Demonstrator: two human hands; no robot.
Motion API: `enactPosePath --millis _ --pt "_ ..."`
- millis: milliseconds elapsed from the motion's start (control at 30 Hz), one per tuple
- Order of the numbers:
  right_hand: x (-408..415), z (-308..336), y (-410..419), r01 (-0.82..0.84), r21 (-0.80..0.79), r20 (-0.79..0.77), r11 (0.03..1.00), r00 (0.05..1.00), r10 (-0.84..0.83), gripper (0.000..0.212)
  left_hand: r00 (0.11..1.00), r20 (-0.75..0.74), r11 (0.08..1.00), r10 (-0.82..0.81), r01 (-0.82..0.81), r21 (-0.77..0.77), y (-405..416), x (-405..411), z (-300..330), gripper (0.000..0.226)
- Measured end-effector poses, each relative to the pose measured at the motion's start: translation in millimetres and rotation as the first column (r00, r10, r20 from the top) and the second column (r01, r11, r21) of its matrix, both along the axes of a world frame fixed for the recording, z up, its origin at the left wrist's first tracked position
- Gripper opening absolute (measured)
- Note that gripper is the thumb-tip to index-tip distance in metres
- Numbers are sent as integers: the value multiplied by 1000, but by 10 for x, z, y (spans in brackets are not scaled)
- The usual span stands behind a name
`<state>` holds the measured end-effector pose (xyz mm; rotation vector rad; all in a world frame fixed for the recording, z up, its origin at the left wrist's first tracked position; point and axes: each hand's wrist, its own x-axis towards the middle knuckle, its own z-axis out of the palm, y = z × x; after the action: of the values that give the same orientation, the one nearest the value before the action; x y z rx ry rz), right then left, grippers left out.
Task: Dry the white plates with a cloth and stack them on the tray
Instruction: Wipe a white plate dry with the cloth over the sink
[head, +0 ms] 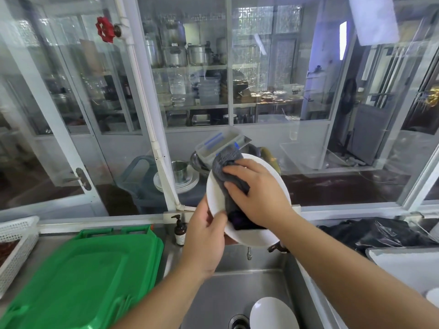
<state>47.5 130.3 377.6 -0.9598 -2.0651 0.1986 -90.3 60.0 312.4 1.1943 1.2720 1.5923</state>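
Plate is up over the sink, tilted, its face toward me, at about twelve o'clock from the drain.

Going left to right: a white basket sits at the far left, at nine o'clock from my hands. Next to it lies a stack of green lids on the steel counter. A brown pump bottle stands just left of my left hand. That hand grips the plate's lower left rim, thumb curled over the front edge, the other fingers hidden behind the plate.

A grey cloth lies across the plate's face from eleven o'clock down to six. My right hand presses the cloth flat against the plate, fingers bent over a fold of it and pinching it against the dish.

Below, at five o'clock from the plate, a second white plate rests in the sink beside the drain. Right of the sink, at three o'clock, black plastic is bunched on the counter, and a white tray sits in front of it.
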Motion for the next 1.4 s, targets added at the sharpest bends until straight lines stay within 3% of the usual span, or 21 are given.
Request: enactPosePath --millis 233,433,633,767,833,933,1000,1133,1233,1333,1400 --pt "70 -76 225 224 -116 -56 968 971 -231 38 998 56 999 -30 31 -15 -33 -31 54 46" --pt "86 -413 98 388 -272 2 881 915 -402 35 995 -71 998 64 -63 22 -25 -75 111 55" --pt "19 -564 -121 309 -497 33 811 941 -338 30 948 -306 995 92 -79 54 -28 -103 143 60" --pt "32 -479 -84 148 -634 -157 759 937 -313 26 870 -491 992 51 15 129 -99 -73 215 76" --pt "58 -429 -62 -21 -729 -349 684 871 -346 26 816 -577 984 21 85 157 -141 -74 231 80" --pt "108 -366 -54 -354 -751 -622 557 661 -420 17 697 -717 980 -4 147 137 -172 -131 250 82" --pt "159 -314 -79 -462 -719 -691 520 559 -458 12 602 -799 978 -5 170 122 -183 -188 291 86" --pt "261 -245 -126 -584 -673 -735 454 452 -506 21 421 -907 968 14 222 118 -189 -277 398 94" --pt "355 -223 -146 -709 -582 -793 397 388 -470 44 322 -946 957 27 265 117 -175 -381 431 95" --pt "434 -188 -194 -781 -527 -838 336 412 -358 78 132 -986 945 99 299 135 -172 -428 428 92" --pt "449 -164 -226 -781 -530 -842 332 435 -320 68 56 -979 921 198 331 205 -178 -422 423 83"
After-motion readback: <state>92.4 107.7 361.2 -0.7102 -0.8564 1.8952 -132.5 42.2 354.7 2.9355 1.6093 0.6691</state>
